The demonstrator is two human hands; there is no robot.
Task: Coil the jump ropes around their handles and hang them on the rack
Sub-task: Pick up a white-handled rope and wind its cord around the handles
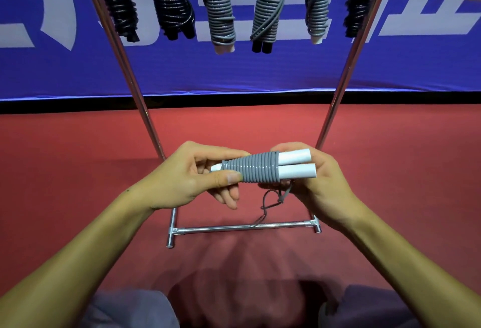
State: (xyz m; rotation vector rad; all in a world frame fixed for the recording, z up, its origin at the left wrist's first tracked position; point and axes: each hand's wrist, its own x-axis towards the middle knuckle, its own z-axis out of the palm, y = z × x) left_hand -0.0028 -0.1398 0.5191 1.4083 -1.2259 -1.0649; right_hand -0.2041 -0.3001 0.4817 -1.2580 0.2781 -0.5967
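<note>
A jump rope (257,169) with two white handles side by side lies level between my hands, its grey cord coiled tightly round the handles' middle. My left hand (192,179) grips the coil's left end, thumb on top of the grey turns. My right hand (317,179) holds the right end, cupping the white handle tips. A short loose piece of grey cord (270,202) dangles below the bundle. The metal rack (244,227) stands in front of me, its two slanted uprights rising to either side.
Several coiled ropes hang from the rack's top, black ones (174,7) at left and far right, grey ones (218,12) in the middle. Red floor (78,161) lies below, with a blue banner (234,72) behind. My knees (135,309) show at the bottom edge.
</note>
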